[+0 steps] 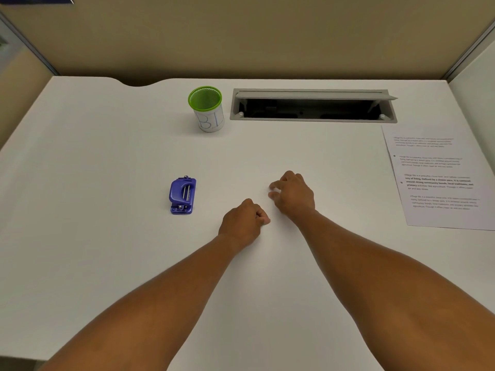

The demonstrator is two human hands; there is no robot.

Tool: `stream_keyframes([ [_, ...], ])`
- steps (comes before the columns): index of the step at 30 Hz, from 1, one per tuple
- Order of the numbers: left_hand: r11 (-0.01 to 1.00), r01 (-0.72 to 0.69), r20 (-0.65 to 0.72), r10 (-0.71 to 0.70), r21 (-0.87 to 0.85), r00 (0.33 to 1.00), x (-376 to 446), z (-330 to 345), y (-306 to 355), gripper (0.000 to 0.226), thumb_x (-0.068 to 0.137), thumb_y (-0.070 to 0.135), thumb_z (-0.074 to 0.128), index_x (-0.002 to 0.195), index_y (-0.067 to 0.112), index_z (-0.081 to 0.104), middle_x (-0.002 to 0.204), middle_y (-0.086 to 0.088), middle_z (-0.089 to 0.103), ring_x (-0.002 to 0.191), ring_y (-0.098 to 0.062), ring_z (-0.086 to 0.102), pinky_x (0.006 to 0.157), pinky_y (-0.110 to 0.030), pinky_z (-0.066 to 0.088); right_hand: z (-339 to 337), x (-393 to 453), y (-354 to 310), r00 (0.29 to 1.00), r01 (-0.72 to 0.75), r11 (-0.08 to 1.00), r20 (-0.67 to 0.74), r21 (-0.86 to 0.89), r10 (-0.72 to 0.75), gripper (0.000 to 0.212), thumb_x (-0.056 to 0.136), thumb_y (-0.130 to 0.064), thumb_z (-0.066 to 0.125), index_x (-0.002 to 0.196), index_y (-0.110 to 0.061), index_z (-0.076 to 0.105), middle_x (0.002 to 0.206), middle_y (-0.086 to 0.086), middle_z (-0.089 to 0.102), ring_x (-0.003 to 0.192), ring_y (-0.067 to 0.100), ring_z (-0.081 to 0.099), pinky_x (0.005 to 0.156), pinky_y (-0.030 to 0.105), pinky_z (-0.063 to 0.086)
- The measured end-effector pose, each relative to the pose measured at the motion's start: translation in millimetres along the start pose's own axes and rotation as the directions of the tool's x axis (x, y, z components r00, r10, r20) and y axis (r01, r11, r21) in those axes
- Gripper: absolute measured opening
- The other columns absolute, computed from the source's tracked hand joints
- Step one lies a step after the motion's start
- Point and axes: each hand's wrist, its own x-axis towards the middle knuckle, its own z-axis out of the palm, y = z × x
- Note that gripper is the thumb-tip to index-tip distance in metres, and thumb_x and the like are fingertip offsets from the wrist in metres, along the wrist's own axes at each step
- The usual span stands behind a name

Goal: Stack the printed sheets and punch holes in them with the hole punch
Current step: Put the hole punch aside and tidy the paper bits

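Observation:
A small blue hole punch (182, 195) lies on the white desk (107, 156), left of centre. Printed sheets (439, 178) with paragraphs of text lie at the right edge, partly cut off by the frame. My left hand (245, 222) rests on the desk as a closed fist, holding nothing, to the right of the punch. My right hand (293, 195) hovers just beyond it with fingers curled and slightly apart, empty, well left of the sheets.
A white cup with a green mesh rim (207, 109) stands at the back centre. Beside it an open grey cable hatch (313, 105) is set into the desk. Beige partition walls (241, 36) close off the back and sides.

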Motion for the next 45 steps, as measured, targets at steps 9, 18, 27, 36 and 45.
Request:
stream_keyframes([
  [9,1.0,-0.009,0.05,0.009,-0.014,0.999,6,-3,-6,0.01,0.088,0.022,0.057,0.082,0.029,0.062,0.075,0.029,0.061,0.077,-0.001,0.061,0.068,-0.022,0.045,2,8,-5,0.998,0.06,0.997,-0.005,-0.044,-0.06,0.021,0.094,-0.027,0.055,0.105,-0.022,0.073,0.113,-0.004,0.057,0.109,0.017,0.049,0.081,0.034,0.048],
  [18,0.995,0.01,0.014,-0.008,-0.097,1.0,16,-8,-6,0.017,0.089,0.022,0.061,0.077,0.031,0.068,0.082,0.023,0.063,0.082,-0.005,0.064,0.075,-0.025,0.052,5,14,-13,0.997,0.045,0.998,0.059,-0.054,-0.042,0.016,0.082,-0.004,0.049,0.085,-0.014,0.062,0.1,0.0,0.053,0.096,0.019,0.049,0.065,0.03,0.037],
  [27,0.941,0.099,-0.161,-0.158,-0.323,0.974,50,-39,-16,0.011,0.088,0.03,0.066,0.085,0.024,0.075,0.098,0.007,0.072,0.091,-0.014,0.066,0.082,-0.031,0.054,-4,39,-36,0.986,-0.035,0.997,0.165,0.076,0.022,0.015,0.084,-0.009,0.048,0.076,-0.019,0.057,0.09,-0.005,0.054,0.082,0.018,0.055,0.064,0.028,0.039],
  [36,0.956,0.013,-0.494,-0.163,-0.293,0.854,106,-119,-13,0.01,0.089,0.038,0.065,0.083,0.03,0.068,0.096,0.008,0.065,0.08,-0.011,0.058,0.071,-0.027,0.047,-22,93,-90,0.996,0.093,0.945,-0.028,0.315,-0.089,0.013,0.088,-0.009,0.054,0.089,-0.014,0.066,0.099,0.001,0.065,0.087,0.019,0.06,0.075,0.034,0.05],
  [45,0.966,-0.034,-0.619,-0.138,-0.258,0.773,162,-200,-18,0.008,0.089,0.036,0.067,0.088,0.029,0.067,0.104,0.001,0.068,0.091,-0.015,0.062,0.077,-0.03,0.054,-55,163,-156,0.949,0.283,0.902,-0.235,0.327,-0.212,0.013,0.091,-0.021,0.059,0.091,-0.014,0.07,0.098,0.001,0.065,0.083,0.014,0.057,0.07,0.026,0.041],
])
